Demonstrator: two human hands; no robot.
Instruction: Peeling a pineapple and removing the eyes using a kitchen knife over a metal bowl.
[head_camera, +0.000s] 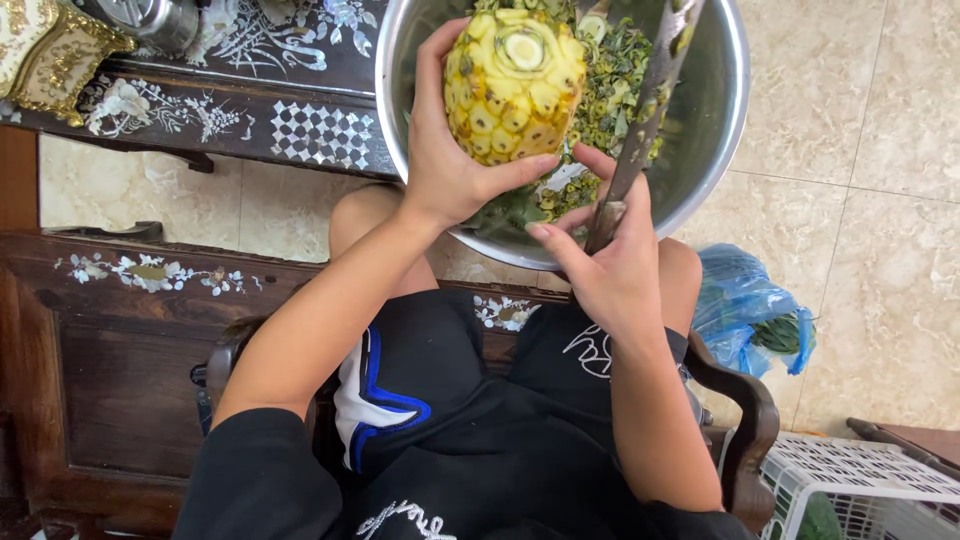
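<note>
Left hand (450, 165) is gripping a peeled yellow pineapple (513, 85), fingers wrapped round its side, cut end w/ pale core facing the camera; fruit is sitting upper centre of frame, held over the steel bowl (722, 120); right hand (605, 270) is closed round the handle of a long knife (645, 115), centre-right, blade running up and to the right across the bowl, flecked w/ green bits, just beside the pineapple; contact betw. blade and fruit cannot be told. Bowl is holding green and yellow peel scraps (605, 90); it is resting over the person's knees. Dark desk w/ pearl-white inlay (300, 130) is occupying upper left; blue plastic bag (745, 310) is lying on the tiled floor (880, 200), right of frame; white plastic basket (860, 485) is showing lower right.
</note>
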